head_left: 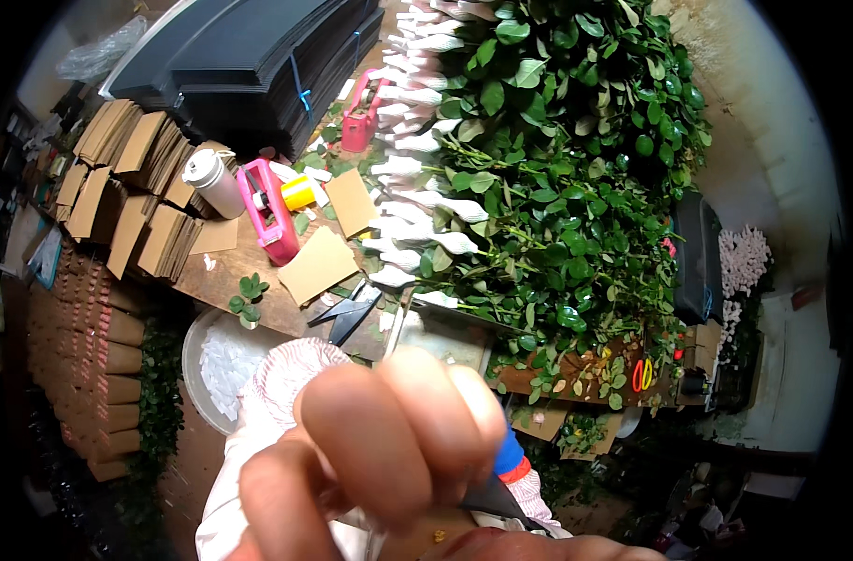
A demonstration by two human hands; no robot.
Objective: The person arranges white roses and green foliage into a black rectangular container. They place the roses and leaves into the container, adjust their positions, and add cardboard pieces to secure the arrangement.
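Very close to the camera, a large blurred hand with curled fingers, seemingly my left hand [380,439], covers the lower middle of the view. Its thumb bends in at the left, and anything between the fingers is hidden. Part of my right hand [557,548] appears to show along the bottom edge, its fingers mostly out of sight. Beyond them, a wooden table [223,277] carries long-stemmed leafy flowers [548,215], their heads in white netting sleeves [455,243]. A black two-armed hand tool [350,316] lies at the table's near side, beside flat cardboard pieces [319,266].
Pink tape dispensers [275,229], a yellow roll [297,193] and a white lidded tumbler [214,182] stand near cardboard stacks [99,201]. Dark sheets [249,70] are piled behind. A tub [191,360] of white pieces sits below left; red-and-yellow scissors [643,375] lie right.
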